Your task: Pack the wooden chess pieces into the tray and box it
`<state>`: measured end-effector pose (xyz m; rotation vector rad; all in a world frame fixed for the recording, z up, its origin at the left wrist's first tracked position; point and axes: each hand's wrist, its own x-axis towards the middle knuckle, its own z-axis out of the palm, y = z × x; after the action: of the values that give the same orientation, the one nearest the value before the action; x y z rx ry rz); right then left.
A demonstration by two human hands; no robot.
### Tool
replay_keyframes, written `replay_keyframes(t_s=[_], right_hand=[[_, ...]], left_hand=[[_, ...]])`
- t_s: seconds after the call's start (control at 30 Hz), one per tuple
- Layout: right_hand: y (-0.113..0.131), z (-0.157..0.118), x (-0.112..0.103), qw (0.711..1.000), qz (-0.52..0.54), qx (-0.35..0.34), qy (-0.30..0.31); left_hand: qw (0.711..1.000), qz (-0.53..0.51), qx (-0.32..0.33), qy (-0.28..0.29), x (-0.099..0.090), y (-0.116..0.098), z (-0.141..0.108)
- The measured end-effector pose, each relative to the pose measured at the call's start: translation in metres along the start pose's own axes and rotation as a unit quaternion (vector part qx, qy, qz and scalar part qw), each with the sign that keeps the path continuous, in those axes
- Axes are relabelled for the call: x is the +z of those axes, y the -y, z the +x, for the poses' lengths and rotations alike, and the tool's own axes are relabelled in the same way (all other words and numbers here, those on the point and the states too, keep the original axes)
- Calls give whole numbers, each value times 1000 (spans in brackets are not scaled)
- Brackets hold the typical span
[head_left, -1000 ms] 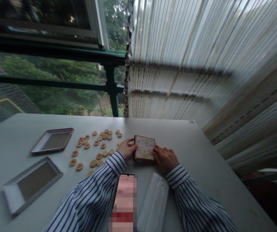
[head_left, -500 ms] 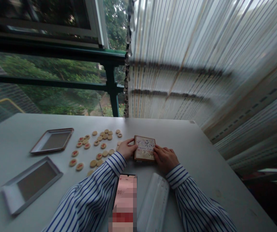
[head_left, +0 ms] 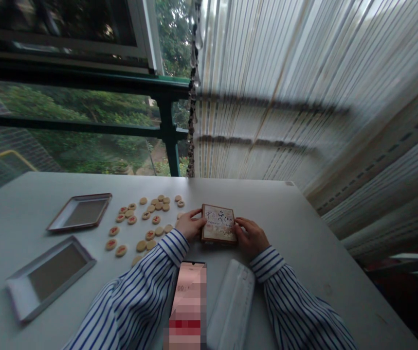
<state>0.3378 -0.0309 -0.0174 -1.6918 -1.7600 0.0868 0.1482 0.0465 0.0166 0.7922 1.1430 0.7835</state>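
A small square Chinese chess box (head_left: 219,224), cream with brown edges and dark brush lettering on top, lies between my two hands. My left hand (head_left: 190,224) grips its left edge, the thumb over the top and the fingers along the side. At the right edge my right hand (head_left: 251,237) holds the box with thumb and bent fingers. Whether the box rests fully on the table is hard to tell. Left of my left hand are scattered several round wooden Chinese chess pieces (head_left: 150,235), some showing red or dark characters; my left wrist and sleeve hide a few.
A box lid or tray (head_left: 53,224) lies at the far left, with another shallow tray (head_left: 88,260) nearer me. Between my forearms are a phone (head_left: 187,296) and a clear plastic sleeve (head_left: 232,301). A string curtain (head_left: 252,121) hangs beyond the white table (head_left: 303,272).
My right hand's fingers have drawn back from the box's top to its right edge and curled more. My left hand and the box have shifted very slightly left.
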Motion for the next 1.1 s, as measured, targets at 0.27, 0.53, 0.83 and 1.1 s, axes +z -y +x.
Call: replay_keyframes(t_s=[0.27, 0.53, 0.83, 1.1], right_hand=[[1, 5, -3, 963, 209, 169, 10], [1, 11, -4, 839, 430, 330, 41], [-3, 9, 2, 783, 534, 318, 17], [3, 10, -4, 756, 562, 335, 6]], left_hand=[[1000, -23, -2, 21, -1, -2, -6], [998, -44, 1, 33, -2, -1, -11], [997, -50, -2, 52, -1, -1, -13], [995, -63, -37, 65, -2, 0, -12]])
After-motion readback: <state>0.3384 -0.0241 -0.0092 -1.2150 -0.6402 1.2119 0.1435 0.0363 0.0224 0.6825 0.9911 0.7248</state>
